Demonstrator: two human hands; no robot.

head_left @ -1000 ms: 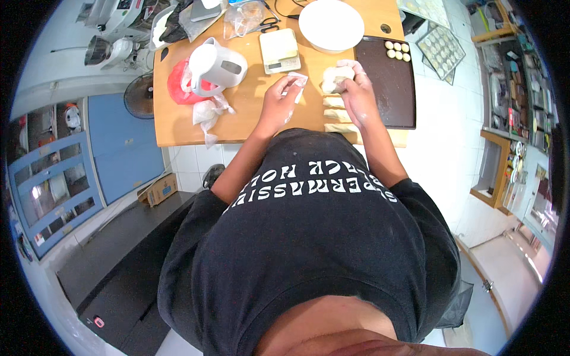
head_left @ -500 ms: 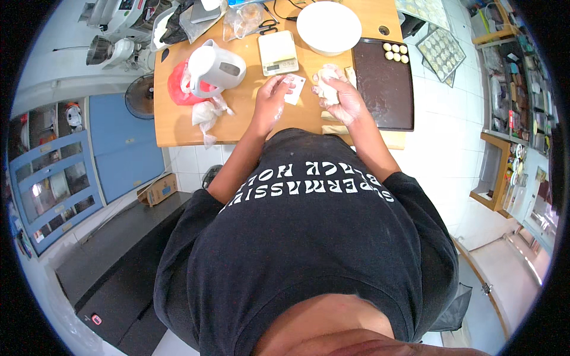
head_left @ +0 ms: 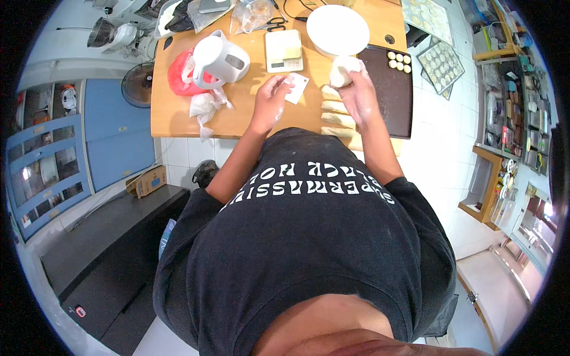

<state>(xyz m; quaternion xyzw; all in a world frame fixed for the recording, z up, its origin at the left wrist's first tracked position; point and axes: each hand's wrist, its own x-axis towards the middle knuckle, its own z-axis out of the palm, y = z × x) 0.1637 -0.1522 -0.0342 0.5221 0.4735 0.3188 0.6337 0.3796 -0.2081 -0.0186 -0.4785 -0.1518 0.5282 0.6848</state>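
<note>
My right hand [head_left: 360, 95], floury, is closed around a white lump of dough [head_left: 341, 72], held above the table just in front of a white bowl [head_left: 337, 31]. Several pale dough strips [head_left: 336, 119] lie in a row beside my right wrist. My left hand [head_left: 273, 98] hovers with half-curled fingers apart and white flour or dough on the fingertips. Behind its fingertips a white card-like piece [head_left: 298, 92] lies on the table. A white kitchen scale [head_left: 284, 50] stands beyond my left hand.
On the right is a dark baking tray [head_left: 386, 98] with several small dough balls [head_left: 399, 61]. To the left stand a white kettle [head_left: 228, 62], a red plastic bag [head_left: 181, 77] and a knotted clear bag of white stuff [head_left: 203, 107]. Black scissors [head_left: 276, 24] lie at the back.
My right hand has moved slightly right and turned, bringing the dough lump nearer the bowl and uncovering more dough strips. My left hand stays almost in place. The view has shifted slightly.
</note>
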